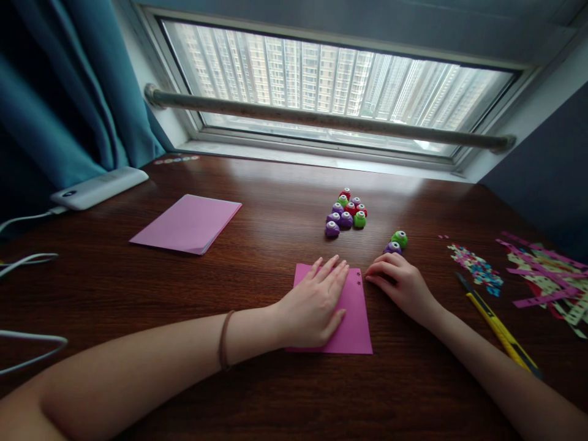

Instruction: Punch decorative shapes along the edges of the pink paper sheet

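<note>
My left hand [309,306] lies flat with fingers stretched across a pink sheet of paper [356,327]. Two small dark star shapes show near the sheet's upper right corner, and look like punched holes. Just right of that corner, my right hand [399,283] rests low over the table with fingers bent together; anything between the fingertips is too small or hidden to make out. Directly beyond its knuckles stand a purple craft punch [393,247] and a green craft punch [399,239]. The purple one is partly covered by the hand.
Several craft punches [346,218] cluster farther back. Pink sheets [188,223] lie stacked at left, near a white power bank [101,187] with a cable. At right are paper confetti [478,267], a yellow utility knife [498,331] with its blade out, and paper strips [546,275].
</note>
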Demonstrator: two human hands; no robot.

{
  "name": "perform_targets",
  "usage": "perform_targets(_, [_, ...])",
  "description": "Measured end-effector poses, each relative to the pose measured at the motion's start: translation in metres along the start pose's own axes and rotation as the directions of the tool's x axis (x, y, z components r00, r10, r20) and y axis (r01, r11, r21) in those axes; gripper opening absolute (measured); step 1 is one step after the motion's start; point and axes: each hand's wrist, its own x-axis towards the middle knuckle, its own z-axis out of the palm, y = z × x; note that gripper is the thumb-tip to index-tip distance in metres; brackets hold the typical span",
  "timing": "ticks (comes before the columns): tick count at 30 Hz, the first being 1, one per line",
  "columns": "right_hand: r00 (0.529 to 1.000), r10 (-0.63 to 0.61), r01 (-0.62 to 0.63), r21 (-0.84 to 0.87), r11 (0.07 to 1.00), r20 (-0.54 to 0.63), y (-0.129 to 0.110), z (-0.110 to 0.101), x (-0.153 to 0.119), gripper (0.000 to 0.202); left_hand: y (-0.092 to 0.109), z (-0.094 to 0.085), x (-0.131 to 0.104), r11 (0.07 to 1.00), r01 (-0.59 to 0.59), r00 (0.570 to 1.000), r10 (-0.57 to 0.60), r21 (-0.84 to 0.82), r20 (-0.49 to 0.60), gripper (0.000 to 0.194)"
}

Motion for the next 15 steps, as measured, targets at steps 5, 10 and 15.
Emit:
perform_targets(5, [0.998, 0.039, -0.04, 0.031, 0.999, 0.039, 0.0042, -0.0002, 0.0002, 0.004, -0.0004, 0.0014, -0.0006, 1.0, 0.0, 1.0, -0.001, -0.011, -0.012, 0.064])
perform_targets(10, [0.996, 0.063, -0.065, 0.018, 0.998, 0.068, 0.0018, -0.0005, 0.0008, 0.006, -0.0001, 0.0016, 0.0002, 1.0, 0.005, 1.0, -0.005, -0.008, 0.002, 0.065])
perform_targets(15, [0.989, 0.149, -0.15, 0.057, 0.987, 0.025, -0.0003, 0.0022, -0.0005, 0.008, -0.0005, 0.0011, -0.0006, 1.0, 0.005, 1.0, -0.005, 0.002, 0.011, 0.065])
